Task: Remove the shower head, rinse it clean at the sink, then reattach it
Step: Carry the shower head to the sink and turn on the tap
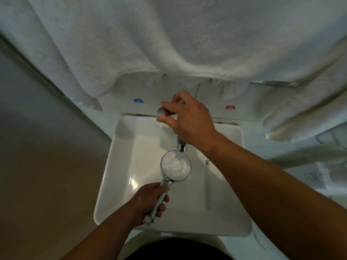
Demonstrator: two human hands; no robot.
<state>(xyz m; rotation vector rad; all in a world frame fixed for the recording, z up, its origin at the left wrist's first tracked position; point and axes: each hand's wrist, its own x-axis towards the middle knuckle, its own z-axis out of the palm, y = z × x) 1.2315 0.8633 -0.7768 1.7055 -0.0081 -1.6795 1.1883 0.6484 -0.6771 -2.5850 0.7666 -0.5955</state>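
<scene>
The chrome shower head (176,165) lies face up over the white sink basin (120,166), right under the tap spout (182,147). Water splashes white on its round face. My left hand (150,201) is shut around its chrome handle, whose threaded end sticks out below my fist. My right hand (187,117) reaches over the spout, with thumb and fingers pinched on the round chrome tap lever (161,111) at the back of the sink.
White towels (169,40) hang low over the back of the sink. On the back ledge sit a blue sticker (138,100) at the left and a red sticker (230,107) at the right. A toothbrush (208,184) lies in the basin's right side.
</scene>
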